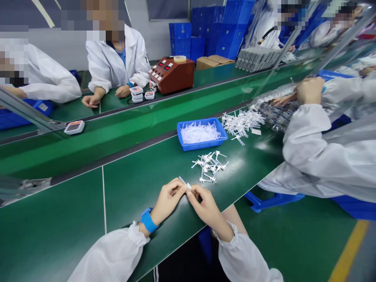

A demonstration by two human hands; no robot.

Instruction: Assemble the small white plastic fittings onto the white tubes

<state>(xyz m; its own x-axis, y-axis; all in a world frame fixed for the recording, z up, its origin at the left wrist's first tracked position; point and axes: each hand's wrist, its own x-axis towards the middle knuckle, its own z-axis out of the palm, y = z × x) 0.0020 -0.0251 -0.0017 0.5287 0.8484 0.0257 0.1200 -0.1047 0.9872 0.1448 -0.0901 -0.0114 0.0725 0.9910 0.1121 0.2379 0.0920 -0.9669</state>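
My left hand (168, 197) and my right hand (204, 203) meet over the near edge of the green table (126, 188). Both pinch one small white plastic part (185, 184) between fingertips. The left wrist wears a blue band (147, 220). Just beyond my hands lies a small pile of similar white parts (210, 164). Farther back sits a blue tray (202, 134) full of thin white pieces.
A bigger heap of white parts (241, 122) lies right of the tray, beside a co-worker's sleeve (317, 156). A green conveyor belt (123, 129) carries a white device (74, 127). Across it sit other people, a red-brown box (172, 74) and blue crates (211, 31).
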